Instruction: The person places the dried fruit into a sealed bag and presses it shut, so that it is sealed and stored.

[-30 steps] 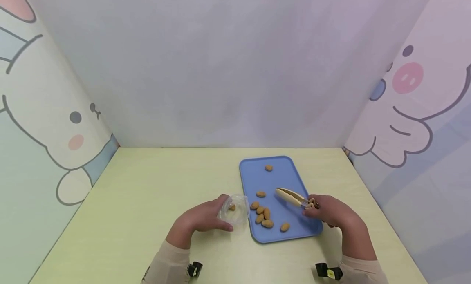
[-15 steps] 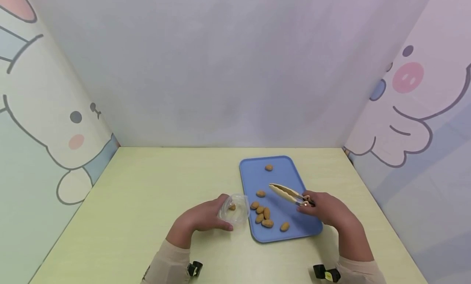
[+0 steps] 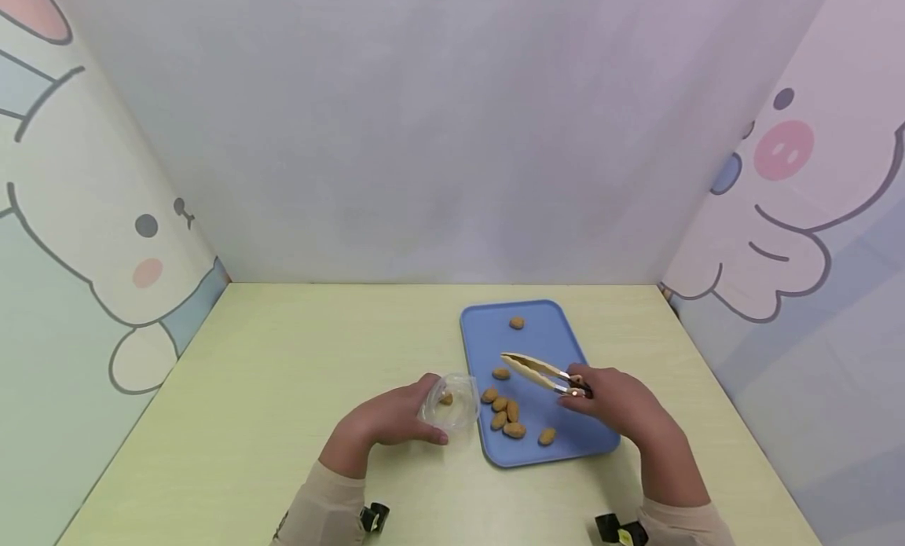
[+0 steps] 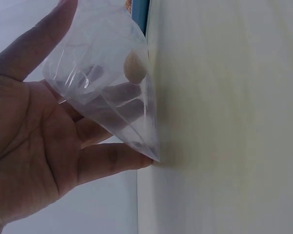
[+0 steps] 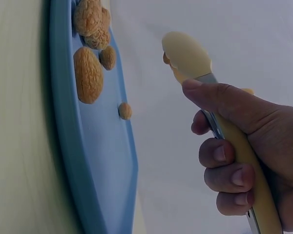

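My left hand holds a clear plastic bag upright on the table, thumb and fingers round its sides. A single brown nut shows inside the bag. In my right hand is a pair of tongs with cream-coloured heads, held above the blue tray. Their heads stand slightly apart; a brown bit shows behind the near head, and I cannot tell what it is. Several wrinkled brown nuts lie on the tray, most grouped by its left edge.
The pale yellow table extends left of the bag and in front of the tray. One nut lies alone near the tray's far end, another near its front. Cartoon-printed walls enclose the sides; a plain wall is behind.
My right hand has moved left with the tongs, bringing their heads over the tray towards the nut left of its middle. The left hand and the bag have stayed in place.
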A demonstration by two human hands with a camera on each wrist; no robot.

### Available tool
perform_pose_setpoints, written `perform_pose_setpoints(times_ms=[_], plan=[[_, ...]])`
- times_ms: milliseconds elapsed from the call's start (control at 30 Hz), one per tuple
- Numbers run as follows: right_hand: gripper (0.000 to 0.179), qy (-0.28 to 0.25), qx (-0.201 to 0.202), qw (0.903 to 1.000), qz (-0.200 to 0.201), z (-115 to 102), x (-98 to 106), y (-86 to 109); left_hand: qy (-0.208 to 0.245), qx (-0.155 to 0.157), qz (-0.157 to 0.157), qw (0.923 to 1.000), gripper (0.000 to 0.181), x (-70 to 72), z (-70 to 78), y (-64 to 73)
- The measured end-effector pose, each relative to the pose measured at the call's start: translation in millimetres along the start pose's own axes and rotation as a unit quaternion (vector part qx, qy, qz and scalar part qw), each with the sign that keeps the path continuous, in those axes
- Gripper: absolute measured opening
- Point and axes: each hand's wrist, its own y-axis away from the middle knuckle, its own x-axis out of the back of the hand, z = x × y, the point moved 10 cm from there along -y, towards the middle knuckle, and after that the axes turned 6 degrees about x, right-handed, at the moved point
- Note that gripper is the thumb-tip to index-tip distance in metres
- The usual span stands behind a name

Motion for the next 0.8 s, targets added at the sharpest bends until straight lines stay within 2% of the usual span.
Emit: perform_pose_setpoints(times_ms=[200, 800], plan=[[0.025, 0.018, 0.019, 0.9996, 0.011, -14, 0, -1.6, 0.002, 0.003, -0.002, 1.0000, 0.075, -0.1, -0.1, -0.3], [0.024, 0.044, 0.072, 0.9964, 0.010, -47, -12, -8.5, -0.008, -0.007, 0.005, 0.9999, 0.073, 1.2, 1.1, -0.2]])
